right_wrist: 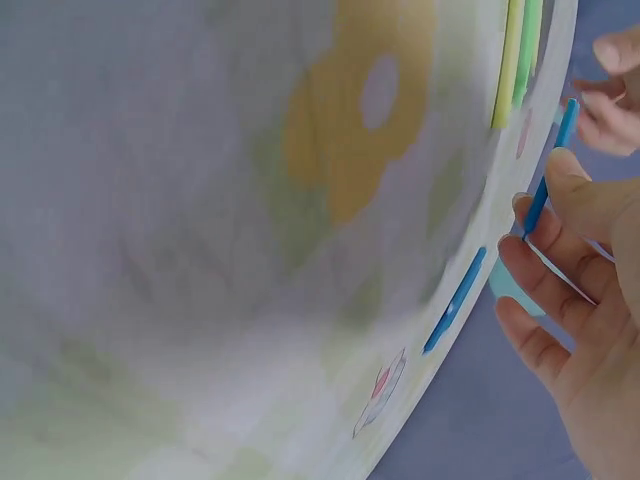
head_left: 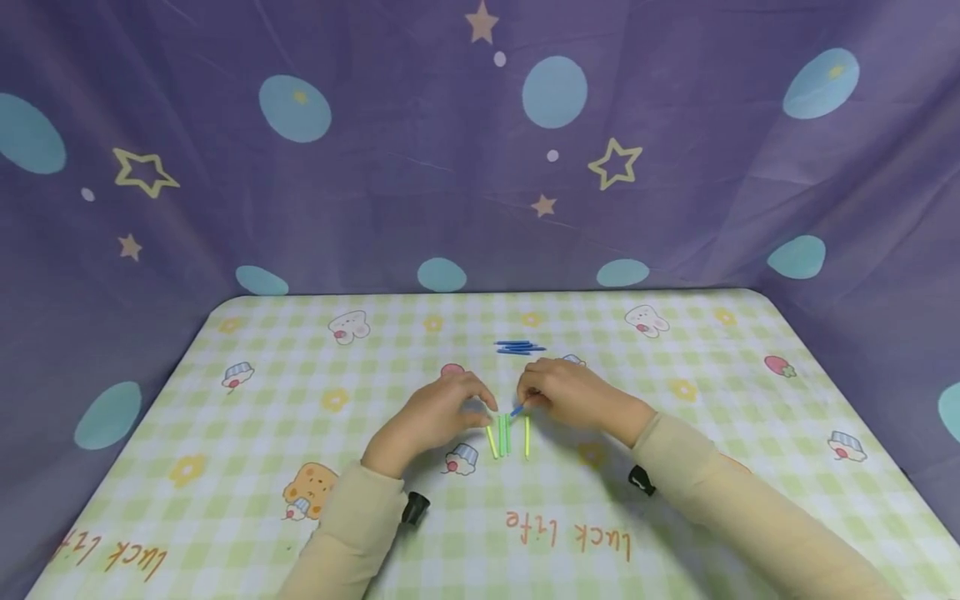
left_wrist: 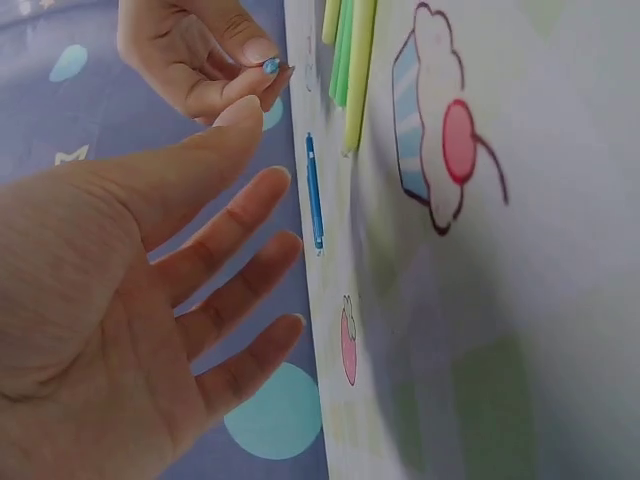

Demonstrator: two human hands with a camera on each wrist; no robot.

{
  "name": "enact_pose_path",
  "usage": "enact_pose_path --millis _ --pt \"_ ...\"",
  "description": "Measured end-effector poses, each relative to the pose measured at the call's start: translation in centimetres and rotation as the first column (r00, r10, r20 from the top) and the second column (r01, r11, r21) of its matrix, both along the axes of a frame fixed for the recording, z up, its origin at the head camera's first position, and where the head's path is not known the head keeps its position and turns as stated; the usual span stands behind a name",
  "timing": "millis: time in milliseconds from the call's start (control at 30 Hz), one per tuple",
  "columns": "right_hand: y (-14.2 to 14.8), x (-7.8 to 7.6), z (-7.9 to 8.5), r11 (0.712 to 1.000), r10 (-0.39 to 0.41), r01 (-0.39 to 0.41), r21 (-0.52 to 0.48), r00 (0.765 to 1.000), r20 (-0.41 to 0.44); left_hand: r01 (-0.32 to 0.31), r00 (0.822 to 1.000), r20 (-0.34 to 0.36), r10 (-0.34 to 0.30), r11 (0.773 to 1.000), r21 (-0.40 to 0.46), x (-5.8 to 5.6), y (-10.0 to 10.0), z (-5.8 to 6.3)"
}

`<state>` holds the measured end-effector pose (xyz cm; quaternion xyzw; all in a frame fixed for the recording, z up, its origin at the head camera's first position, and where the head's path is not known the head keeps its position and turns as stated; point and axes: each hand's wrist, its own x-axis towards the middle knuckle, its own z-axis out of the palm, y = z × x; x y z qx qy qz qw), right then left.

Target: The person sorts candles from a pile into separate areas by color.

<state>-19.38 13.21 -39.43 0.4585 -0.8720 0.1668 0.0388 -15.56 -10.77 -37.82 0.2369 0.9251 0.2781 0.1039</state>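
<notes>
My right hand [head_left: 566,393] pinches a thin blue stick [right_wrist: 552,172] between thumb and fingertips, just above the table. My left hand [head_left: 438,417] is beside it on the left, its fingers parted and holding nothing in the left wrist view. Below and between the hands lie two green sticks [head_left: 502,437] side by side. A yellow stick [head_left: 492,442] lies slightly slanted to their left, near my left fingertips. Another yellow stick [head_left: 527,438] lies apart on their right, under my right hand. What the sticks are exactly, I cannot tell.
Farther back on the table is a small pile of several blue sticks [head_left: 519,347]. A green-checked cloth [head_left: 262,433] with printed cakes, flowers and bunnies covers the table. Behind it hangs a purple curtain [head_left: 420,192]. A black device [head_left: 415,508] sits at my left wrist.
</notes>
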Motion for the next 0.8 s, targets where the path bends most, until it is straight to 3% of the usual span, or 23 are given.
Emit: enact_pose_path --millis 133,433,800 --pt "0.4 -0.7 0.3 0.999 -0.053 0.053 -0.003 0.998 0.031 0.028 1.0 -0.015 -0.028 1.0 0.011 -0.1 -0.2 -0.2" --pt "0.3 -2.7 0.0 0.981 -0.193 0.194 -0.01 0.98 0.05 0.039 0.998 0.049 -0.041 0.998 0.039 -0.2 -0.1 -1.1" --pt "-1.6 -4.8 -0.5 0.912 -0.408 0.411 0.021 0.899 0.16 0.028 0.998 0.049 -0.028 1.0 0.004 -0.1 -0.2 -1.0"
